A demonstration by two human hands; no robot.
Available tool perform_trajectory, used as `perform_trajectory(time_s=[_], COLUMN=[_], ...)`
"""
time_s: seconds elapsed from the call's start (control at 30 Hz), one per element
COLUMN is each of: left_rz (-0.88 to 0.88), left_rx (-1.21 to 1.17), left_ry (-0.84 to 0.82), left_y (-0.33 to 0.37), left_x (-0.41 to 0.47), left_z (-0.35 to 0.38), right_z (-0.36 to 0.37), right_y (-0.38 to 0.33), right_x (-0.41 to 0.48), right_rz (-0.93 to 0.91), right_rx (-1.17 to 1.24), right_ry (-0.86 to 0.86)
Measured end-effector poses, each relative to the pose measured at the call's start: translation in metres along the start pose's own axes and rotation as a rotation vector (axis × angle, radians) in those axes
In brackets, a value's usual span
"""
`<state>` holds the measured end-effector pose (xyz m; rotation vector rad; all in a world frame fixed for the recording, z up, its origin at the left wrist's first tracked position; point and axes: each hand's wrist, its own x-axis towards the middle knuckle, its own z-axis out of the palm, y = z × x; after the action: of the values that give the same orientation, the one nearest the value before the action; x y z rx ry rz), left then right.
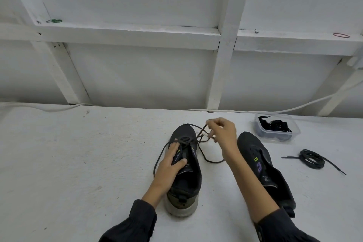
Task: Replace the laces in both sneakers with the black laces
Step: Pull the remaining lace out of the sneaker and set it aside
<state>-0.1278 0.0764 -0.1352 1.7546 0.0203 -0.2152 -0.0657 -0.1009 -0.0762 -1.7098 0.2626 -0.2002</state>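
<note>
right fingers (214, 124) pinch the lace (200, 134) just beside the sneaker (193, 173).

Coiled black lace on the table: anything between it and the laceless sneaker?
Nothing visible. Only bare table separates the coiled black lace from the laceless sneaker; the right hand is pinching the threaded lace on the other sneaker.

We've got our left hand (170, 161) flat on the near sneaker (188, 182) – fingers over the eyelets, thumb on the tongue – while our right hand (224, 133) pinches its dark lace (213, 162) up above the toe. The other sneaker (261, 155) sits just right of it, then a coiled black lace (312, 159), with a clear tub (294, 129) of laces behind.
</note>
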Motion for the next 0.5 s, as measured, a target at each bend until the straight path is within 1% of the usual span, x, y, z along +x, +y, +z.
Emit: perform_trajectory(time_s=[0.03, 0.07, 0.1, 0.23, 0.3, 0.4, 0.43, 0.5], left_rz=[0.003, 0.008, 0.012, 0.022, 0.024, 0.017, 0.012, 0.007], left_rx=[0.001, 0.001, -0.002, 0.014, 0.015, 0.001, -0.011, -0.033], left_ry=[0.001, 0.001, 0.000, 0.008, 0.009, 0.005, 0.003, -0.002], left_y=[0.001, 0.001, 0.001, 0.001, 0.001, 0.001, 0.000, 0.000], left_x=[0.000, -0.001, -0.001, 0.000, 0.000, 0.000, 0.000, 0.000], left_z=[0.000, 0.000, 0.001, 0.001, 0.001, 0.001, 0.001, 0.001], right_z=[-0.002, -0.002, -0.002, 0.005, 0.009, 0.010, 0.010, 0.006], right_y=[-0.001, -0.002, 0.000, 0.012, 0.016, 0.012, 0.010, 0.004], right_x=[0.001, 0.001, 0.000, -0.013, -0.019, -0.017, -0.014, -0.004], right_rz=[0.001, 0.007, 0.023, 0.114, 0.081, 0.004, -0.006, 0.003], right_rx=[0.051, 0.068, 0.046, -0.201, -0.226, -0.181, -0.149, -0.042], right_ry=[0.059, 0.075, 0.045, -0.277, -0.343, -0.288, -0.233, -0.072])
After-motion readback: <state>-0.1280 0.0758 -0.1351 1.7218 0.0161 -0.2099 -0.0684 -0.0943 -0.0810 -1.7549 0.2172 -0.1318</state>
